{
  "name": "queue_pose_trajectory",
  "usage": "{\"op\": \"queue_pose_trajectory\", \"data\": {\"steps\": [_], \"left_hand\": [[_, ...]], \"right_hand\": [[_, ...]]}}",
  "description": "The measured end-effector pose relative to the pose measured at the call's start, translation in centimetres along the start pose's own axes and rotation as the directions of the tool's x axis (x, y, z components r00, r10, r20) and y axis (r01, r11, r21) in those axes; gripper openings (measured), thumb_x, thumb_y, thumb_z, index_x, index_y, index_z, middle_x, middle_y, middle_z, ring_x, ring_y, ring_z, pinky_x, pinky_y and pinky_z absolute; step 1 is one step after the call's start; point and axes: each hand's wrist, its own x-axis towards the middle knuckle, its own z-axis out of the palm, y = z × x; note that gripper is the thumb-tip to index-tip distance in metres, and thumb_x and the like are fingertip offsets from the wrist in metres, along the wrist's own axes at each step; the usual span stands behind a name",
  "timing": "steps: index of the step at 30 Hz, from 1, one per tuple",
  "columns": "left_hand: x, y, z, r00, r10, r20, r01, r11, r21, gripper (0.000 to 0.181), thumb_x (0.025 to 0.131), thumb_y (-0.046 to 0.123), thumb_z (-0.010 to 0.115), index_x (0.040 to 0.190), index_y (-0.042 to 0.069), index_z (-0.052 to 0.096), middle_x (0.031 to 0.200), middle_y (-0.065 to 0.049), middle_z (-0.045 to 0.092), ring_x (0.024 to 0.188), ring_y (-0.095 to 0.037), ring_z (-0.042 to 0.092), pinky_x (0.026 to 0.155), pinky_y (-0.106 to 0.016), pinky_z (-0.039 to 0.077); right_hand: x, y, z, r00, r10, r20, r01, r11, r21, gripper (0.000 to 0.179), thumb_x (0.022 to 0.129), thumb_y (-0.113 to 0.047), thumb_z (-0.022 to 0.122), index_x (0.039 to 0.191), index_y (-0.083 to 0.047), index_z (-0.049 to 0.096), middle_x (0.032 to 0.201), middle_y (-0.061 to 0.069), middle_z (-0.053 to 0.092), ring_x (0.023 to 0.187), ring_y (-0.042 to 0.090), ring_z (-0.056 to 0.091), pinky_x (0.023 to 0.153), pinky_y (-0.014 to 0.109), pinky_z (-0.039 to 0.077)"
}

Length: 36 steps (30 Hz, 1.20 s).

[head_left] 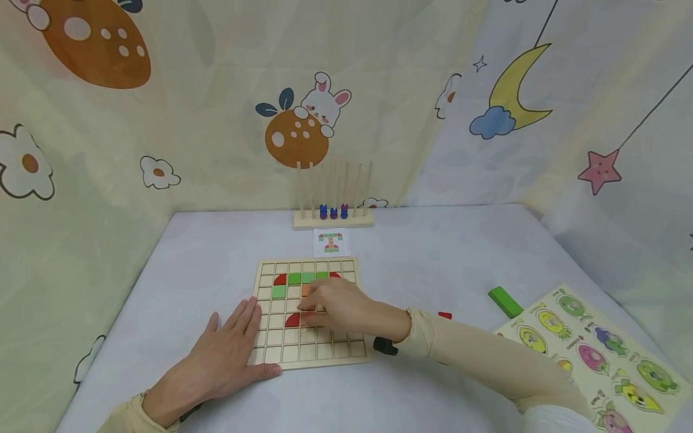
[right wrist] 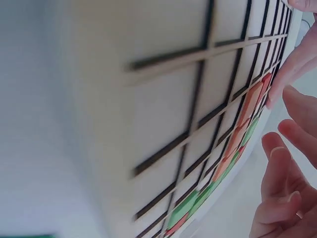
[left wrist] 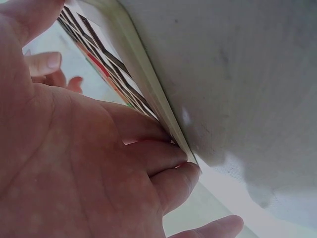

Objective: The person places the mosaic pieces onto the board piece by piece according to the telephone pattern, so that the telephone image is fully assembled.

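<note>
A wooden grid board lies on the white table with red, green and orange tiles set in its squares. My left hand rests at the board's left edge, fingers spread, thumb along the near edge; in the left wrist view its fingertips touch the board's rim. Over the middle of the board hovers my right hand, its fingers bent above the orange tiles and beside a red quarter-round tile. The right wrist view shows no tile between the right hand's fingers. The hand hides several squares.
Behind the board lies a pattern card, with a pegged wooden stand bearing blue beads beyond it. To the right are a red piece, a green block and a fruit puzzle board. Printed cloth walls surround the table.
</note>
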Motion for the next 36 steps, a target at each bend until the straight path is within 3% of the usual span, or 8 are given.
{"op": "queue_pose_trajectory", "data": {"steps": [11,16,24,30,36], "left_hand": [[0.3,0.0,0.2,1.0,-0.009,0.006,0.009,1.0,-0.005,0.126,0.078,0.087,0.057,0.158,-0.006,0.029,0.169,-0.024,0.022,0.156,-0.043,0.024,0.112,-0.08,0.021],[0.1,0.1,0.1,1.0,0.0,-0.004,0.0,1.0,-0.004,0.123,0.08,0.085,0.058,0.158,-0.007,0.029,0.169,-0.024,0.022,0.156,-0.043,0.025,0.112,-0.079,0.022],[0.3,-0.1,0.1,1.0,-0.002,-0.002,0.002,1.0,-0.006,0.126,0.079,0.087,0.055,0.158,-0.007,0.029,0.169,-0.024,0.022,0.156,-0.043,0.024,0.112,-0.08,0.022],[0.2,-0.2,0.2,1.0,0.002,-0.01,-0.002,1.0,-0.013,0.125,0.079,0.086,0.057,0.157,-0.007,0.03,0.168,-0.025,0.024,0.156,-0.044,0.024,0.111,-0.08,0.022],[0.4,-0.2,0.3,1.0,-0.006,0.002,0.006,1.0,-0.02,0.129,0.077,0.09,0.054,0.158,-0.007,0.029,0.169,-0.025,0.023,0.156,-0.044,0.024,0.112,-0.081,0.021]], "right_hand": [[-5.5,3.8,-1.2,0.99,0.126,-0.063,-0.119,0.987,0.107,0.028,0.09,-0.022,0.08,0.117,-0.013,0.079,0.103,0.001,0.076,0.072,0.008,0.057,0.062,0.018,0.046],[-8.7,5.9,-2.2,0.967,0.233,-0.103,-0.218,0.967,0.134,0.031,0.088,-0.022,0.081,0.118,-0.012,0.079,0.101,0.0,0.076,0.07,0.005,0.055,0.062,0.019,0.047],[-13.9,8.9,-3.0,0.934,0.321,-0.154,-0.298,0.942,0.152,0.031,0.088,-0.018,0.081,0.117,-0.008,0.078,0.103,0.003,0.076,0.064,0.001,0.05,0.055,0.02,0.043],[-16.6,10.3,-3.1,0.919,0.358,-0.165,-0.336,0.93,0.147,0.032,0.086,-0.013,0.082,0.116,-0.005,0.078,0.102,0.005,0.075,0.058,-0.003,0.047,0.054,0.019,0.042],[-18.5,10.9,-3.3,0.889,0.426,-0.169,-0.412,0.904,0.111,0.031,0.082,-0.012,0.084,0.113,-0.007,0.08,0.098,0.001,0.074,0.065,-0.001,0.046,0.056,0.02,0.041]]}}
